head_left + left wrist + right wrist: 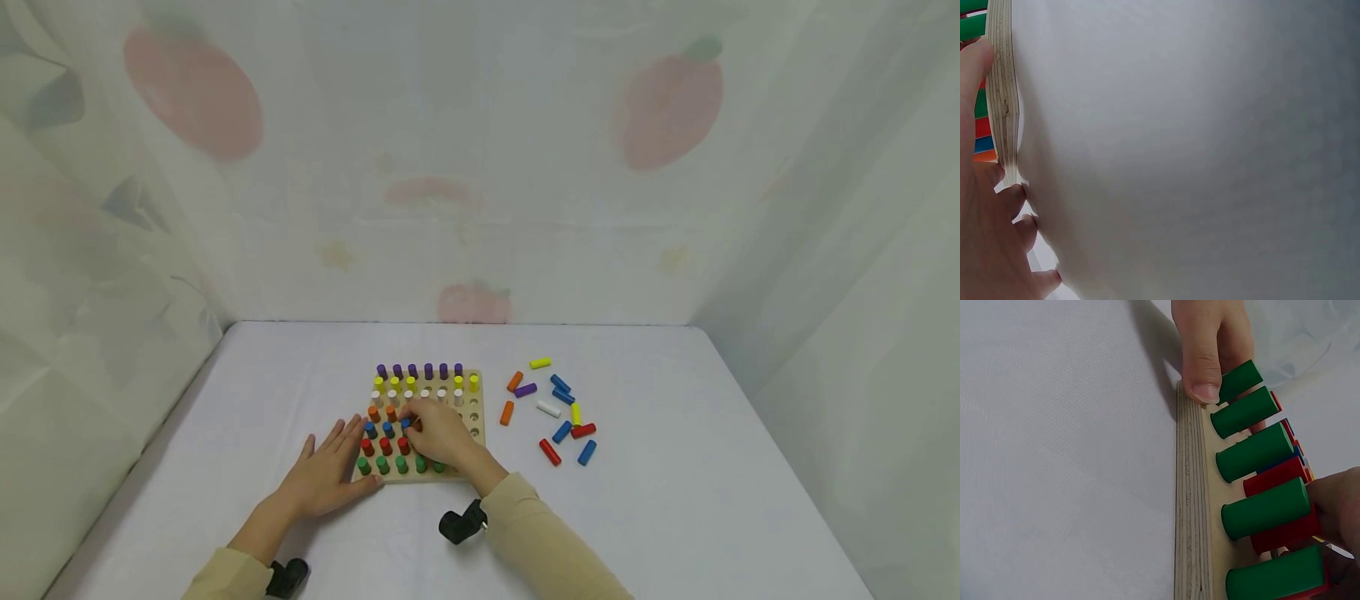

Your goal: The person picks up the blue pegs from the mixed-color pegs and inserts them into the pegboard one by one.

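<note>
A wooden pegboard lies on the white table, with rows of purple, yellow, white, orange, blue, red and green pegs standing in it. My right hand is over the middle of the board and pinches a blue peg in the blue row; whether its lower end is in a hole is hidden. At the board's left side rests my left hand, fingers extended, thumb at the near left corner. The right wrist view shows that thumb touching the corner beside a green peg.
Loose pegs lie scattered right of the board, among them a white peg, a purple peg and a red peg. A patterned curtain hangs behind the table.
</note>
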Tool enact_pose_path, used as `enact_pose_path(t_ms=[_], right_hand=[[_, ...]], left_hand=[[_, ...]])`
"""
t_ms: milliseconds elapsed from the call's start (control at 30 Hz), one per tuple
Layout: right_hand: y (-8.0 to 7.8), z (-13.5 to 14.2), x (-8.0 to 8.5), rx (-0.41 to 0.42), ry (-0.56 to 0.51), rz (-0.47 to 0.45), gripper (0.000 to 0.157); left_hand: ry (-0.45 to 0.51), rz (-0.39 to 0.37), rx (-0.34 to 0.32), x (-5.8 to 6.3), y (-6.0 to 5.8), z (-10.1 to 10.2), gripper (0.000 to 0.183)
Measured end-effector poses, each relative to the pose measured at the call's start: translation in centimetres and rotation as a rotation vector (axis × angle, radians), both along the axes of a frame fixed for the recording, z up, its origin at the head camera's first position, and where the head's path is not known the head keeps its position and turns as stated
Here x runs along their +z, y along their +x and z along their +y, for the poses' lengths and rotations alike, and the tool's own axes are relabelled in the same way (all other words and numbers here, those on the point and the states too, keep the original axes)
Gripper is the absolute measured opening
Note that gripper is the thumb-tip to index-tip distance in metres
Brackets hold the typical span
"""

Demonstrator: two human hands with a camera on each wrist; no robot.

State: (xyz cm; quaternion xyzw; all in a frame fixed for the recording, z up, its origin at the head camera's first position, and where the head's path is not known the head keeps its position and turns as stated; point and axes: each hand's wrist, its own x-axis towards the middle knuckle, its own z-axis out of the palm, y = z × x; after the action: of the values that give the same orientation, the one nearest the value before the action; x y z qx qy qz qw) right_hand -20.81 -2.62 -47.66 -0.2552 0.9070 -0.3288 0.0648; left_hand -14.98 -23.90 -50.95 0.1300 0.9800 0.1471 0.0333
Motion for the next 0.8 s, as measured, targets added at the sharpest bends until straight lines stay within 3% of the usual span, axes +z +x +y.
enact_pose_path(t_ms=[800], right_hand=[[-0.08,0.08,0.14,0.014,0.004,-0.03,0.018]], left_hand=[[-0.002,-0.001,-0.007,0.25,0.11,0.06,0.1]])
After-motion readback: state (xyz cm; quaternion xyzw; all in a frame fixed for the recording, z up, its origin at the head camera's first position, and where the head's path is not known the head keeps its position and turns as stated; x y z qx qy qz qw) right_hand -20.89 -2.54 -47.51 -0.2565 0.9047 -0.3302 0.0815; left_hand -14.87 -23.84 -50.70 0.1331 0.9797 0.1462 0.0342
